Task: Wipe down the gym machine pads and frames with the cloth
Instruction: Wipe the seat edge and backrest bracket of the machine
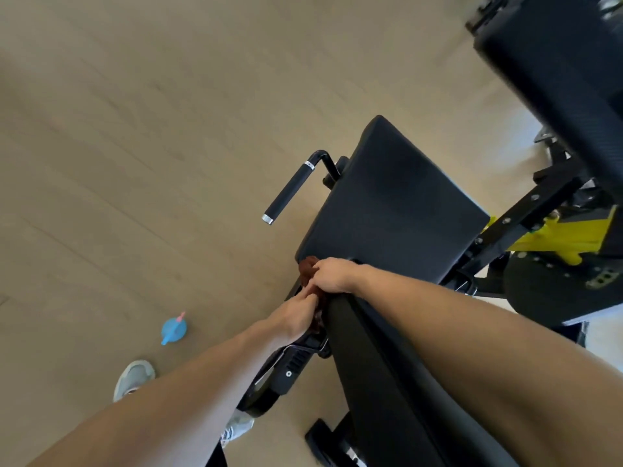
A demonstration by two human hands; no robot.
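A dark red-brown cloth [307, 269] is bunched at the near corner of the black seat pad [391, 210], in the gap between that pad and the black back pad [377, 372]. My right hand [332, 275] is closed over the cloth from the right, resting on the top end of the back pad. My left hand [296, 316] grips the cloth's lower part against the black frame [293, 362] just below. Most of the cloth is hidden by my fingers.
A black handle [290, 190] with silver rings sticks out to the left of the seat. A blue spray bottle [173, 328] stands on the wooden floor at left, near my shoe [135, 379]. Another black pad [553, 72] and yellow parts [559, 237] lie to the right.
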